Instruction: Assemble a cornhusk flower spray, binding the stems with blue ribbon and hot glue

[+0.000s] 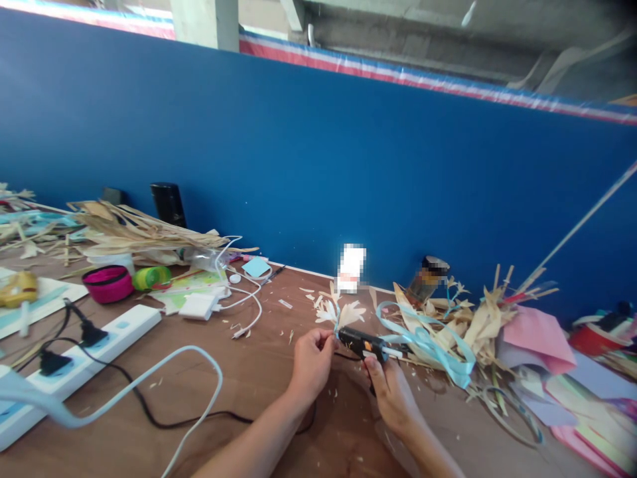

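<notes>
My right hand (391, 392) is wrapped round the grip of a black glue gun (361, 342), with a white glue stick (393, 352) showing at its back end. The gun's nozzle points left, close to the fingertips of my left hand (314, 358). Those fingers are pinched on the stem of a flower with pale petals (352, 312) that look like dried husk. Light blue wrapping shows on the stem just above the pinch. Whether the nozzle touches the stem I cannot tell. A loop of light blue ribbon (438, 345) lies right of the gun.
A white power strip (124, 338) with black plugs and cords lies at left. Dried husks (144, 226) are heaped at the back left, more husks (482, 332) at right beside pink paper (540, 338). A jar (428, 279) leans against the blue partition (308, 153).
</notes>
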Demonstrator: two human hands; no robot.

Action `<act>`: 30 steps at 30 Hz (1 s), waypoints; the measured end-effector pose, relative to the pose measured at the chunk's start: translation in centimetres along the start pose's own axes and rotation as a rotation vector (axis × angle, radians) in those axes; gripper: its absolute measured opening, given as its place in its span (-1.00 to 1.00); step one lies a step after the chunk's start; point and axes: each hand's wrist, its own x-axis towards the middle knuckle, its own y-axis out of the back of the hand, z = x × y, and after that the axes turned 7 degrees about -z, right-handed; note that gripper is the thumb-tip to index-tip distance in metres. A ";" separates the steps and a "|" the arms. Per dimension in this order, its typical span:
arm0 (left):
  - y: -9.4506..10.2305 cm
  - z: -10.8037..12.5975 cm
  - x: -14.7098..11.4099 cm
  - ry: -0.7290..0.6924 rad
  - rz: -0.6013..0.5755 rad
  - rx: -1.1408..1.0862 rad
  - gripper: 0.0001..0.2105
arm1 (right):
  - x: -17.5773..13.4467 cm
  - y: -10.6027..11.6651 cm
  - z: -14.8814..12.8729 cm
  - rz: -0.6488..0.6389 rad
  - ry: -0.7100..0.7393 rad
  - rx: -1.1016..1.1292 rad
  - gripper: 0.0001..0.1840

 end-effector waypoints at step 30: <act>0.2 -0.3 0.1 -0.008 0.003 0.015 -0.84 | -0.2 -0.1 -0.3 0.047 0.015 -0.081 -0.48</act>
